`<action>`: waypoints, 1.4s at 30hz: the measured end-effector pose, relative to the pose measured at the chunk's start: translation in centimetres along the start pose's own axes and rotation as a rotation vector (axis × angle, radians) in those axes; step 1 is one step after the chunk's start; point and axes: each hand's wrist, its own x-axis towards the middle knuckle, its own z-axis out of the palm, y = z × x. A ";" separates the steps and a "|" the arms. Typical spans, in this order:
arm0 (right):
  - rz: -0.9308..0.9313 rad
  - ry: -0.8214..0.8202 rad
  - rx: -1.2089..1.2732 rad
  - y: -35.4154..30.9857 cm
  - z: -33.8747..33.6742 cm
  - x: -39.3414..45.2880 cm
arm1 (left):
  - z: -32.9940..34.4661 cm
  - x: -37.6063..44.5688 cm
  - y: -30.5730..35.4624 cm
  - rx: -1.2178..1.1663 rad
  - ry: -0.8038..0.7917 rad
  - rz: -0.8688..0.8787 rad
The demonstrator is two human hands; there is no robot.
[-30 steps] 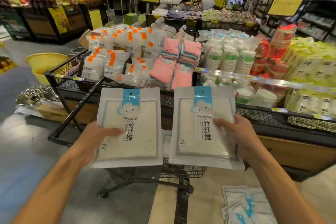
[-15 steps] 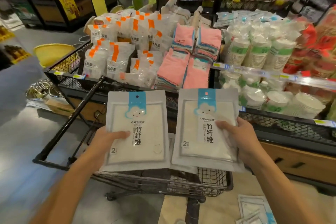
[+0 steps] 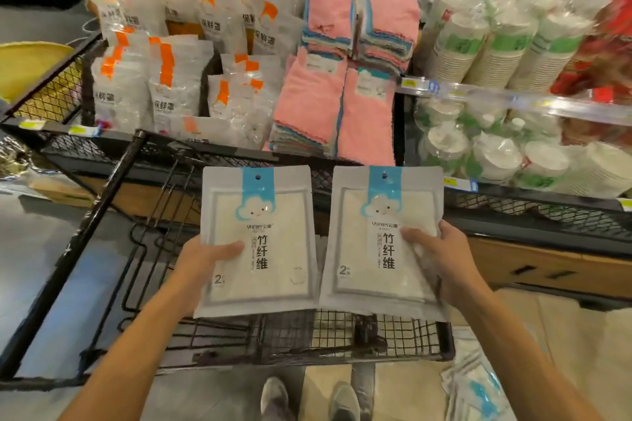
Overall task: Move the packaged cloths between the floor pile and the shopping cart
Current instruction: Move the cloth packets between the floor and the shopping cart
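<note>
I hold two white packaged cloths with blue cloud labels above a black wire shopping cart (image 3: 342,335). My left hand (image 3: 201,260) grips the left package (image 3: 273,249) at its lower left edge, thumb on the front. My right hand (image 3: 441,256) grips the right package (image 3: 369,249) at its right side, and it seems to be a small stack. Both packages hang upright over the cart's basket. The floor pile of the same packages (image 3: 475,386) lies at the bottom right, partly behind my right forearm.
A black mesh display shelf (image 3: 219,157) stands right behind the cart, loaded with orange-labelled bags (image 3: 164,79), pink towels (image 3: 342,106) and stacked paper cups (image 3: 496,51). A yellow basin (image 3: 27,61) sits at far left. My shoes (image 3: 307,400) stand behind the cart.
The view has tilted down and moved nearer to the cart. Both packages stay in my hands and now hang over the cart's basket, lower against the shelf.
</note>
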 end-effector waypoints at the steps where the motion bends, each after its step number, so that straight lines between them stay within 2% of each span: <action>1: 0.008 0.016 -0.006 0.4 0.4 0.4 | -0.1 1.0 -0.3 0.010 -0.010 -0.009; 7: 0.060 0.110 -0.036 4.3 2.8 3.6 | -0.3 7.5 -2.5 0.022 -0.055 -0.023; 13: 0.126 0.178 -0.021 9.8 4.3 8.1 | -0.3 14.4 -7.4 0.055 -0.089 -0.081; 26: 0.199 0.149 -0.120 24.5 5.8 20.2 | 2.4 26.4 -21.3 0.033 -0.059 -0.209; 29: 0.209 0.149 -0.157 27.6 5.9 22.5 | 3.2 28.6 -24.4 0.066 -0.084 -0.197; 32: 0.235 0.165 -0.189 30.7 5.9 24.9 | 3.8 31.0 -27.2 0.148 -0.040 -0.218; 35: 0.243 0.173 -0.192 33.2 6.0 26.7 | 4.2 32.7 -29.2 0.207 -0.037 -0.232; 42: 0.240 0.165 -0.255 36.6 6.0 28.7 | 4.8 33.9 -31.1 0.170 -0.047 -0.208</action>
